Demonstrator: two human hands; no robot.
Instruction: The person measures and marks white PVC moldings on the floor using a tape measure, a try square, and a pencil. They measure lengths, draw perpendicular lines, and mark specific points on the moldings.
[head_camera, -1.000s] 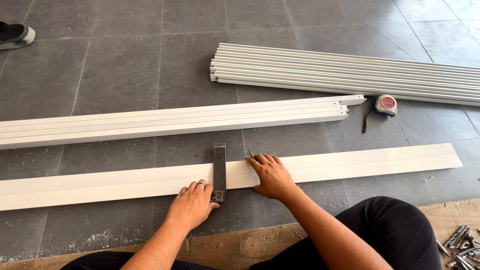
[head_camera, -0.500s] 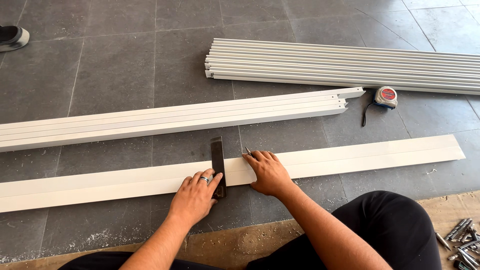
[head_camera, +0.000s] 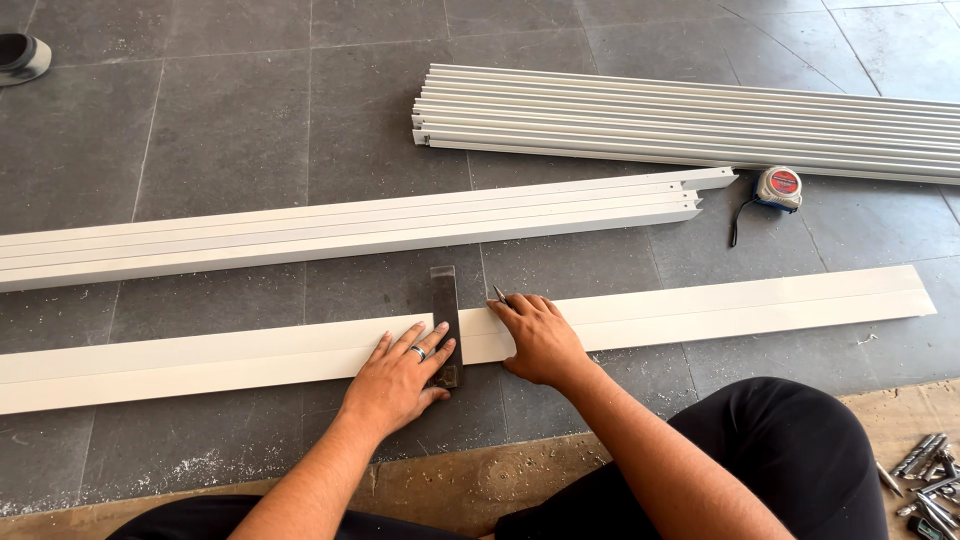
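A long flat white profile strip (head_camera: 700, 310) lies across the grey tiled floor in front of me. A dark metal square (head_camera: 444, 310) rests across it. My left hand (head_camera: 400, 375) presses flat on the strip and on the square's lower end, fingers spread, a ring on one finger. My right hand (head_camera: 537, 335) rests on the strip just right of the square, pinching a thin pointed marking tool (head_camera: 498, 294) whose tip touches the strip's far edge.
A group of long white profiles (head_camera: 350, 225) lies parallel beyond the strip. A bundle of several more profiles (head_camera: 700, 125) lies at the back right. A tape measure (head_camera: 778, 187) sits beside them. Loose screws (head_camera: 930, 475) lie at the lower right. A shoe (head_camera: 25, 55) is far left.
The view has shifted slightly. My left hand has slid up onto the square and spread flatter. My right hand stays by the square with the marker's tip at the strip's edge.
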